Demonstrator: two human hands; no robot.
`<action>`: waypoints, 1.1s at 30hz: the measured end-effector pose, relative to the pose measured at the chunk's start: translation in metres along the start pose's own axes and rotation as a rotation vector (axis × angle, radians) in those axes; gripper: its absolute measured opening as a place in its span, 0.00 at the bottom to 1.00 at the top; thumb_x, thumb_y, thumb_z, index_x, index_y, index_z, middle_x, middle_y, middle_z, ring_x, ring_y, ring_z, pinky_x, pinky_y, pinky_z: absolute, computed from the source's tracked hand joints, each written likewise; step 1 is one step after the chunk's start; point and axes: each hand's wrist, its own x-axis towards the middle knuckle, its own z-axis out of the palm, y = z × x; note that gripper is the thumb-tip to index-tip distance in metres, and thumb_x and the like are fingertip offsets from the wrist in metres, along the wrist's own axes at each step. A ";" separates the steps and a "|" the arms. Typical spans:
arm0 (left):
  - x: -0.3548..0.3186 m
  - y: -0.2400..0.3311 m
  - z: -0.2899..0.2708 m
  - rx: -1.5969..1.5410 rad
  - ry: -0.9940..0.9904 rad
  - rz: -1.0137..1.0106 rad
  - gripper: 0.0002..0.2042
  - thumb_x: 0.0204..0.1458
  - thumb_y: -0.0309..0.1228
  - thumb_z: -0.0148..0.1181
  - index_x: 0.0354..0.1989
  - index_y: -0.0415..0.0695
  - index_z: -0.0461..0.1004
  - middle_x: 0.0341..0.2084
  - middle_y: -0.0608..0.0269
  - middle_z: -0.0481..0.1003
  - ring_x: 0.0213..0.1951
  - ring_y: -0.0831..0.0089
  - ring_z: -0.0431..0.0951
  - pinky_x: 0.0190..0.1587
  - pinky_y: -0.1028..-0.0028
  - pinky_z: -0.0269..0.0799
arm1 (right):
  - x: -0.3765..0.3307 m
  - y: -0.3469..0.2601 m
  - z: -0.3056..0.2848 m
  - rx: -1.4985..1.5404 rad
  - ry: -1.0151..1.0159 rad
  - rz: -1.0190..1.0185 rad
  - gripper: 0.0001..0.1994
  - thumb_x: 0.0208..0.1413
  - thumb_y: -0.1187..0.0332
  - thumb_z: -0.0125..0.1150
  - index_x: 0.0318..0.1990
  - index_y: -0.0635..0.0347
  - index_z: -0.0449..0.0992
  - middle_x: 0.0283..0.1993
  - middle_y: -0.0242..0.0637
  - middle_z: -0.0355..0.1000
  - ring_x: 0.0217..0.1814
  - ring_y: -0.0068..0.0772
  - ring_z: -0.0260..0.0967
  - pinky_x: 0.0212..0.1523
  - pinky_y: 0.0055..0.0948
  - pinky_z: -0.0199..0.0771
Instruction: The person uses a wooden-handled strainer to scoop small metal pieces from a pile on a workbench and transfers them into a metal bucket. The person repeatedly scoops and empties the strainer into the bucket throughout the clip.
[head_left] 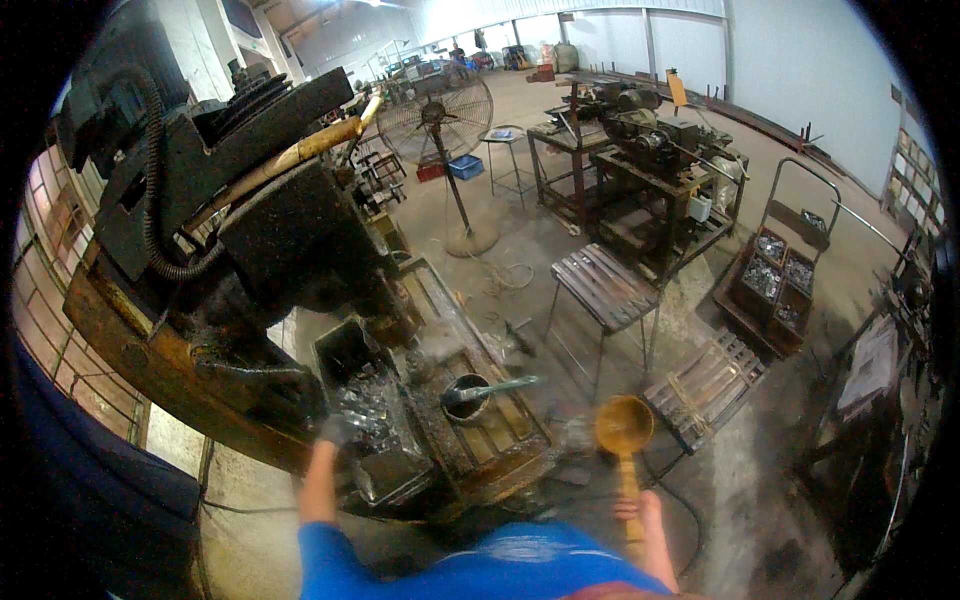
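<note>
My right hand (643, 510) is closed around the handle of a yellow long-handled ladle (625, 426). Its round bowl points away from me, and no contents can be made out in it. My left hand (340, 430) looks dark, as if gloved or dirty. It is at the left edge of a dark metal bin (398, 472) on the machine bed. Small shiny metal pieces (375, 408) lie in this bin. The left fingers are blurred against the dark metal, so their grip does not show. Right of the bin stands a round can (464, 413) with a greenish stick (505, 385) leaning out.
A large oily machine (290, 230) rises at the left. Beyond its bed stand a slatted stool (602, 285) and a pedestal fan (436, 115). Another slatted stool (708, 388) is right of the ladle. A trolley (765, 320) carries boxes of metal parts. A cable (690, 500) lies on the floor.
</note>
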 end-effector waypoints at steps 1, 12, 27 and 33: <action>0.000 0.002 0.001 0.180 -0.039 -0.016 0.09 0.41 0.29 0.60 0.29 0.36 0.74 0.25 0.53 0.75 0.28 0.66 0.75 0.32 0.68 0.69 | -0.002 0.000 0.001 -0.002 -0.007 -0.002 0.15 0.47 0.68 0.37 0.41 0.68 0.61 0.22 0.30 0.52 0.17 0.18 0.47 0.14 0.18 0.48; 0.042 -0.047 0.014 -0.594 -0.187 -0.104 0.12 0.44 0.31 0.59 0.35 0.35 0.72 0.29 0.57 0.75 0.26 0.69 0.72 0.31 0.69 0.68 | -0.009 0.003 0.002 -0.130 -0.064 -0.045 0.15 0.47 0.67 0.40 0.41 0.69 0.62 0.22 0.29 0.51 0.17 0.17 0.46 0.15 0.18 0.49; 0.064 0.007 0.048 0.475 -0.284 0.145 0.16 0.47 0.36 0.55 0.43 0.40 0.71 0.38 0.55 0.73 0.38 0.67 0.72 0.39 0.69 0.66 | -0.085 0.018 0.066 -0.528 -0.129 -0.006 0.19 0.47 0.63 0.47 0.45 0.65 0.64 0.18 0.30 0.55 0.12 0.17 0.48 0.11 0.20 0.50; 0.070 -0.025 0.040 0.481 -0.262 0.239 0.18 0.47 0.38 0.53 0.43 0.40 0.70 0.41 0.53 0.71 0.42 0.65 0.71 0.44 0.68 0.64 | -0.155 0.059 0.086 -0.633 0.003 -0.082 0.26 0.34 0.68 0.48 0.46 0.69 0.63 0.15 0.32 0.54 0.09 0.19 0.48 0.07 0.21 0.52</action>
